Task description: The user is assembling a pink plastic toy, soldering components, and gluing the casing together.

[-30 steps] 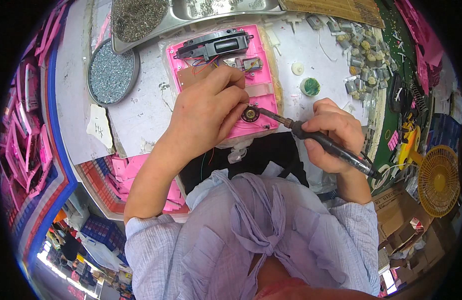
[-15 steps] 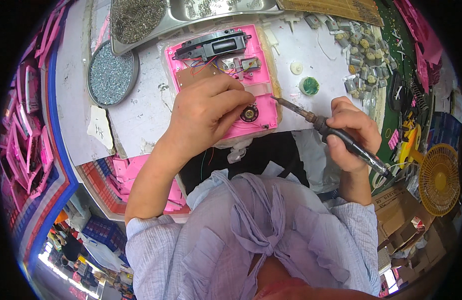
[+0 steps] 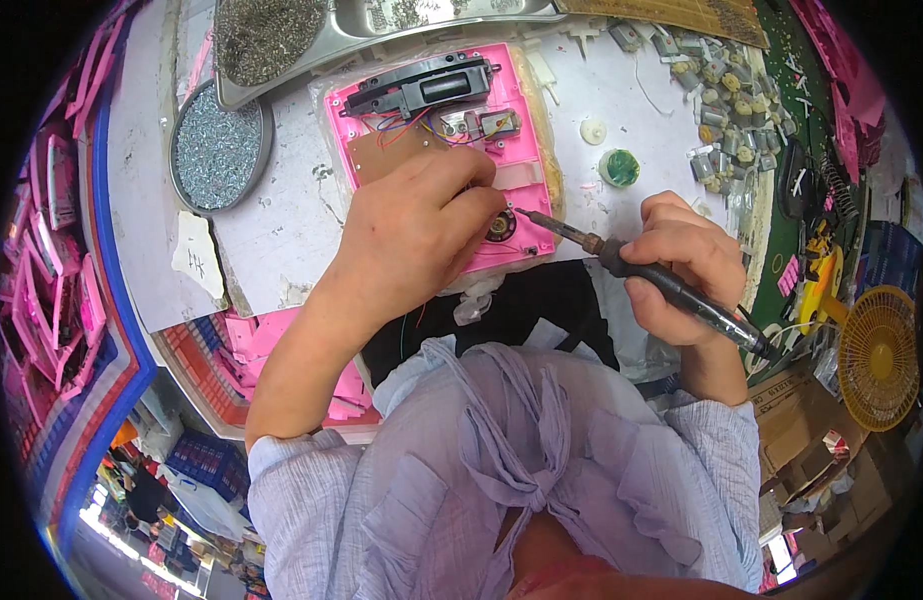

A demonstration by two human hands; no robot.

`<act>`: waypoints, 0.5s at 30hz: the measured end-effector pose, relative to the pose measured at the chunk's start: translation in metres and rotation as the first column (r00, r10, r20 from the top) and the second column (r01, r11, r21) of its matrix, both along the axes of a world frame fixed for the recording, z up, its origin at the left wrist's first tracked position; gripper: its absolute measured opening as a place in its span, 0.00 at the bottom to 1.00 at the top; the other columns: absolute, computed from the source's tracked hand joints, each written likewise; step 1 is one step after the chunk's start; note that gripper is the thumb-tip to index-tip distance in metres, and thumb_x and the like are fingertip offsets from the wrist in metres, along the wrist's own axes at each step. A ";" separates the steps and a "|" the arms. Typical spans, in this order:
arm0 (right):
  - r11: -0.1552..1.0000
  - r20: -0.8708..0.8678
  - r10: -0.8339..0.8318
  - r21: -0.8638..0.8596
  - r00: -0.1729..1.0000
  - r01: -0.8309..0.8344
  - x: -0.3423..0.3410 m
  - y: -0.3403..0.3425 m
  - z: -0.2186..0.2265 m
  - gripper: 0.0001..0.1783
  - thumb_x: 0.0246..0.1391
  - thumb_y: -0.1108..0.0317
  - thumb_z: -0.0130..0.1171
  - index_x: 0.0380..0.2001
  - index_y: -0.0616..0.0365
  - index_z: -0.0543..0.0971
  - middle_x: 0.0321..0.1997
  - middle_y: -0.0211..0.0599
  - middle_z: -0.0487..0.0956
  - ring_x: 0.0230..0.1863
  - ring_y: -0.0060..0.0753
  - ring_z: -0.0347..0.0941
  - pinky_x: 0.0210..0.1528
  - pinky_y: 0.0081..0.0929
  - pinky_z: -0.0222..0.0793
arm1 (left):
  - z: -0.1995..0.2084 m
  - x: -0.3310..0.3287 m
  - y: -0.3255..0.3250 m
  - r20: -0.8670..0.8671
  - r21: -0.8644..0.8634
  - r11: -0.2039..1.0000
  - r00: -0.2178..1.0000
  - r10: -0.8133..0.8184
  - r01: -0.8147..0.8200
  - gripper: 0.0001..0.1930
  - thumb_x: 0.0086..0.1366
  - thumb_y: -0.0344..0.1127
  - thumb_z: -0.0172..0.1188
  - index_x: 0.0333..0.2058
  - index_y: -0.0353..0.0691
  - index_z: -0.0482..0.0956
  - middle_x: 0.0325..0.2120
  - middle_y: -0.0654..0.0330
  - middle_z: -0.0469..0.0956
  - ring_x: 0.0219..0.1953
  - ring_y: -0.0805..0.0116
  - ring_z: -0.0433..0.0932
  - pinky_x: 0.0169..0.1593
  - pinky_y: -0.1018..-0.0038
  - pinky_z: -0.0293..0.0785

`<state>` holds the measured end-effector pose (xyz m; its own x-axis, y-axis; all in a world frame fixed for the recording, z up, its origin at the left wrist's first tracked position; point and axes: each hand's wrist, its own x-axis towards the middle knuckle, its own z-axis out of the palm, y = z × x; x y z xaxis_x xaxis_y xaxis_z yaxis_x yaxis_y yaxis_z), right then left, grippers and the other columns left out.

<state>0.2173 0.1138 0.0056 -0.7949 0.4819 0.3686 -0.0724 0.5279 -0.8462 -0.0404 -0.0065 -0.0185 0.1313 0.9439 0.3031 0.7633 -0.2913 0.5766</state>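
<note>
under the pressing left hand [image 3: 411, 235] lies the pink casing [image 3: 436, 150]; right hand [image 3: 681, 265] grips soldering iron [image 3: 641, 275].

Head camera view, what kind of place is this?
Likely an electronics assembly workbench: the right hand holds a soldering iron over an open pink casing with wires, beside a round tray of small metal parts.

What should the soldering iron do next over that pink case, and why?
Probably ease the iron a little to the left until its tip meets the small round speaker in the pink case. The right hand holds the iron with the tip just short of that part, and the left hand rests on the case beside it, fingers steadying the spot.
</note>
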 end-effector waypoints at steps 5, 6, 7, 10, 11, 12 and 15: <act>1.000 0.029 0.016 -0.005 0.999 -0.016 -0.003 0.001 0.003 0.17 0.39 0.77 0.68 0.38 0.61 0.81 0.25 0.37 0.79 0.22 0.37 0.68 0.27 0.31 0.64 | 0.008 -0.002 0.002 -0.066 -0.034 0.999 0.997 -0.029 0.027 0.12 0.51 0.27 0.72 0.36 0.43 0.83 0.39 0.62 0.81 0.39 0.59 0.84 0.36 0.66 0.82; 1.000 0.031 0.017 -0.003 0.999 -0.017 -0.004 0.001 0.004 0.17 0.39 0.78 0.68 0.38 0.61 0.81 0.25 0.37 0.79 0.22 0.37 0.69 0.28 0.31 0.64 | 0.009 -0.002 0.002 -0.080 -0.036 0.999 0.996 -0.033 0.030 0.13 0.50 0.28 0.72 0.36 0.43 0.84 0.39 0.62 0.81 0.39 0.59 0.84 0.36 0.66 0.82; 1.000 0.035 0.024 0.001 0.999 -0.024 -0.005 0.001 0.004 0.17 0.39 0.77 0.68 0.38 0.60 0.81 0.25 0.37 0.79 0.22 0.37 0.69 0.28 0.31 0.64 | 0.011 -0.002 0.002 -0.095 -0.046 0.998 0.995 -0.037 0.033 0.13 0.50 0.28 0.71 0.36 0.43 0.84 0.39 0.62 0.81 0.39 0.60 0.84 0.36 0.66 0.82; 0.999 0.047 0.039 0.015 0.998 -0.040 -0.007 0.003 0.005 0.16 0.40 0.77 0.69 0.37 0.60 0.81 0.25 0.37 0.80 0.22 0.38 0.70 0.29 0.31 0.65 | 0.013 -0.002 0.003 -0.130 -0.073 0.997 0.990 -0.048 0.039 0.13 0.50 0.28 0.71 0.36 0.43 0.84 0.40 0.62 0.81 0.39 0.60 0.84 0.36 0.66 0.82; 0.999 0.054 0.039 0.020 0.998 -0.040 -0.007 0.003 0.004 0.16 0.40 0.76 0.69 0.37 0.60 0.81 0.25 0.37 0.79 0.22 0.38 0.70 0.29 0.31 0.65 | 0.014 -0.002 0.003 -0.132 -0.080 0.996 0.990 -0.053 0.043 0.13 0.50 0.28 0.71 0.36 0.43 0.84 0.40 0.62 0.81 0.39 0.60 0.84 0.36 0.66 0.82; 0.999 0.060 0.039 0.026 0.997 -0.040 -0.007 0.003 0.005 0.16 0.40 0.76 0.69 0.37 0.60 0.82 0.25 0.36 0.79 0.22 0.38 0.70 0.29 0.31 0.65 | 0.014 -0.002 0.003 -0.135 -0.088 0.995 0.989 -0.058 0.046 0.12 0.50 0.28 0.71 0.36 0.43 0.84 0.40 0.62 0.82 0.39 0.60 0.84 0.36 0.66 0.82; 0.999 0.079 0.034 0.016 0.996 -0.035 -0.007 0.003 0.005 0.15 0.41 0.75 0.70 0.37 0.59 0.82 0.25 0.37 0.80 0.23 0.38 0.70 0.29 0.32 0.65 | 0.013 0.000 0.003 -0.136 -0.079 0.996 0.990 -0.048 0.038 0.12 0.50 0.28 0.71 0.36 0.43 0.83 0.39 0.62 0.81 0.39 0.60 0.84 0.36 0.66 0.82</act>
<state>0.2101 0.1169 0.0104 -0.8377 0.4479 0.3126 -0.0247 0.5406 -0.8409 -0.0406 -0.0032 -0.0050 0.2077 0.9562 0.2064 0.8246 -0.2847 0.4889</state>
